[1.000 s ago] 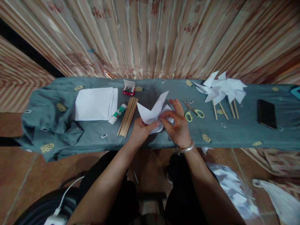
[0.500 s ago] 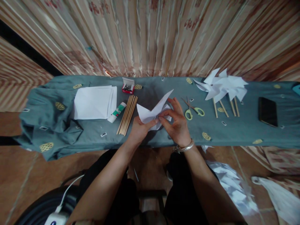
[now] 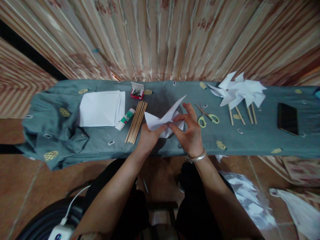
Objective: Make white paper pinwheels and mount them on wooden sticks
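Note:
A white paper pinwheel (image 3: pixel 156 122) with pointed blades is held over the front middle of the cloth-covered table. My left hand (image 3: pixel 149 136) grips its near left side, thumb pressed close to the centre. My right hand (image 3: pixel 189 131), with a bracelet at the wrist, pinches the paper near the centre between thumb and index finger, the other fingers raised. Whatever small thing may sit between the fingertips is too small to make out. Just left of my left hand lie several wooden sticks (image 3: pixel 136 122). Green-handled scissors (image 3: pixel 207 116) lie partly open right of my right hand.
A paper stack (image 3: pixel 100 109), a glue stick (image 3: pixel 125 119) and a red box of metal pins (image 3: pixel 137 91) are on the left. Finished pinwheels (image 3: pixel 238 90) on sticks and a black phone (image 3: pixel 287 118) lie right. On the floor is a bag of white paper pieces (image 3: pixel 250 200).
My right hand has shifted slightly and its fingers have spread a little off the blade. The pinwheel is tilted slightly differently. Both hands stay at its centre.

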Tool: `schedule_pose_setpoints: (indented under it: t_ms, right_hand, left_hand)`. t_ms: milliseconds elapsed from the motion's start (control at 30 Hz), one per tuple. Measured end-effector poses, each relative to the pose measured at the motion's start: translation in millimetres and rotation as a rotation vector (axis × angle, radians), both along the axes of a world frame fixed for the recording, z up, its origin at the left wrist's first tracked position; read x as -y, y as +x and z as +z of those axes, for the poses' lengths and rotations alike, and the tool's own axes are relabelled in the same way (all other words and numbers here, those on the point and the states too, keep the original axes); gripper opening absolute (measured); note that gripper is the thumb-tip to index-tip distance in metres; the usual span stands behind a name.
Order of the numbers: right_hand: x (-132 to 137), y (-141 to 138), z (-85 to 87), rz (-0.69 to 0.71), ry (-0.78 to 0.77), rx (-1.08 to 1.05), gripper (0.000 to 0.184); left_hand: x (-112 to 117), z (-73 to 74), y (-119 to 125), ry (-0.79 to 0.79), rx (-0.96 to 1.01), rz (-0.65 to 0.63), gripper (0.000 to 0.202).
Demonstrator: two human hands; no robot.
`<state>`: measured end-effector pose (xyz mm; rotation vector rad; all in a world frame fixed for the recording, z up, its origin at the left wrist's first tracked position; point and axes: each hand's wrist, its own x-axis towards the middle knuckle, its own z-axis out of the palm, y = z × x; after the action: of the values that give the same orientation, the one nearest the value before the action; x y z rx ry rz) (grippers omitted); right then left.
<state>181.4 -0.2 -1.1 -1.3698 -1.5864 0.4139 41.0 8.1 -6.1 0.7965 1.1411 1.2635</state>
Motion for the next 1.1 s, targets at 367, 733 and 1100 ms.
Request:
schedule_pose_setpoints:
  t_ms: [367, 733, 1100]
  right_hand:
    - [3, -6, -2.9, -0.069, 0.055, 0.007, 0.040]
    - [1, 0, 1.2, 0.005, -0.183, -0.193, 0.054]
    - [2, 1, 6.5, 0.075, -0.265, -0.241, 0.058]
  left_hand:
    - [-2, -5.6, -3, -0.006, -0.024, 0.000, 0.027]
    - [-1, -2.7, -5, 0.000, -0.022, -0.040, 0.030]
    - [-1, -4.1, -10, -0.042, -0.067, -0.072, 0.026]
